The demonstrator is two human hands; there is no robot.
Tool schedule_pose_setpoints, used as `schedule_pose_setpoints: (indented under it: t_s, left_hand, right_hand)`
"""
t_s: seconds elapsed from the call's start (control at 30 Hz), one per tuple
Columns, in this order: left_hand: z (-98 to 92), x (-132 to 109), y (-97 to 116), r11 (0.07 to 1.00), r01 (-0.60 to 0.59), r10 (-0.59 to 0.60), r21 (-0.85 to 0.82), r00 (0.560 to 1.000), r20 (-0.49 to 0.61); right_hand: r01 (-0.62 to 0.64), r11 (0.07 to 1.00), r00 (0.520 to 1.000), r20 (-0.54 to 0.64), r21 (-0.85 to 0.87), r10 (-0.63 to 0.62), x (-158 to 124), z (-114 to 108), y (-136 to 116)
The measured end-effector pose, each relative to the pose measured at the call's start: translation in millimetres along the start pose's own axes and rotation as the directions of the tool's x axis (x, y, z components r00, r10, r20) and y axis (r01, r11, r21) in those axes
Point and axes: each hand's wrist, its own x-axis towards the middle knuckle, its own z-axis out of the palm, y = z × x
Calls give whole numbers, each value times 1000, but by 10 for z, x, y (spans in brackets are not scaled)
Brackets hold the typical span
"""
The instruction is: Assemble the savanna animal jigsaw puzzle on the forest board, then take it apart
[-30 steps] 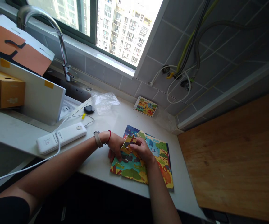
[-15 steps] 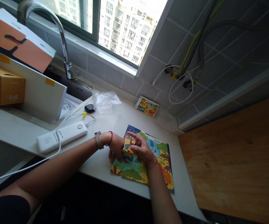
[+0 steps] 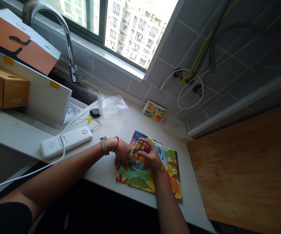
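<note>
A colourful animal puzzle (image 3: 140, 182) lies on the white counter, on top of a dark blue board that shows at its upper left and right edges. My right hand (image 3: 151, 156) pinches a puzzle piece (image 3: 138, 148) between thumb and fingers, tilted up over the puzzle's upper left part. Beside it, my left hand (image 3: 123, 154) rests at the puzzle's left edge, thumb and fingers apart, touching the puzzle's surface. Part of the left fingers is hidden behind the hand.
A picture card (image 3: 154, 111) leans near the tiled wall. Left of the puzzle are a white power bank (image 3: 66, 142) with a cable, a black object (image 3: 95, 112) and clear plastic (image 3: 113, 105). Boxes (image 3: 16, 92) stand by the sink; a wooden board (image 3: 247, 165) is at right.
The piece in my right hand has tilted, showing more of its picture face. My left hand has barely moved. The whole view has shifted slightly.
</note>
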Motion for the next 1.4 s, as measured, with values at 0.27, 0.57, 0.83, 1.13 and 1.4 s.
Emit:
schedule_pose_setpoints:
  t_s: [0.27, 0.57, 0.83, 1.13, 1.4]
  left_hand:
    - [-9, -10, 53, 990, 137, -136, -43, 990, 30]
    - [-12, -56, 129, 993, 96, -96, -71, 995, -5]
    - [-66, -140, 170, 993, 86, -89, -84, 995, -41]
    - [-58, -81, 97, 975, 201, -204, -97, 979, -16]
    - [-88, -54, 22, 984, 143, -144, -102, 990, -4]
  right_hand:
    - [26, 989, 994, -113, 146, -9, 25, 33, -66]
    - [-72, 986, 981, -166, 152, 97, 96, 12, -1]
    - [-64, 979, 981, -170, 193, 98, 107, 24, -18]
    - [101, 926, 990, 60, 364, -132, -151, -206, -236]
    - [-24, 940, 504, 808, -339, 305, -420, -69, -524]
